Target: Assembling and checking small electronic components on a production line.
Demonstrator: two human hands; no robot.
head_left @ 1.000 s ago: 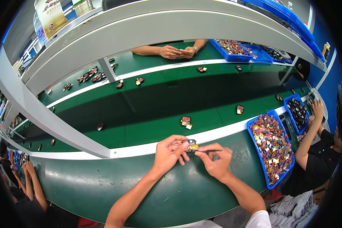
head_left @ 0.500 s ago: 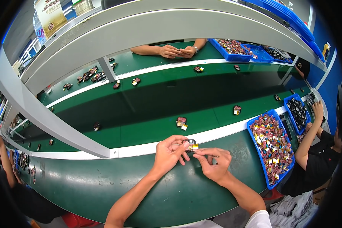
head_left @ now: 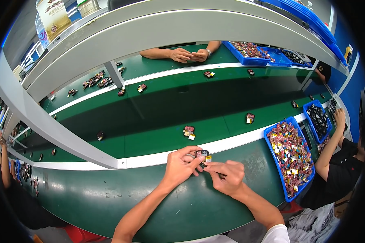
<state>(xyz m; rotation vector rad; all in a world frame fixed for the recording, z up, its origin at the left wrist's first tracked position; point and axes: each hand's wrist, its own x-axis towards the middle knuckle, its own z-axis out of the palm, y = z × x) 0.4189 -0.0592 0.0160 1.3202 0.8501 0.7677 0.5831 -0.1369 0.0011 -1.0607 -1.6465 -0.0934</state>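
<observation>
The left hand [head_left: 181, 165] pinches a small dark component [head_left: 202, 154] (yellow tab pointing right), its long axis seemingly left-right, above the green bench [head_left: 109, 202]; right hand [head_left: 227, 175] fingertips close on its underside.

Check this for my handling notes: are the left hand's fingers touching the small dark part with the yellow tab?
Touching. The head view shows the left hand fingertips pinching the small dark part.

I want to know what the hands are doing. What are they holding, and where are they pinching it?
The left hand pinches a small dark part by its edges; the right hand touches its yellow tab and grips a thin tool.
</observation>
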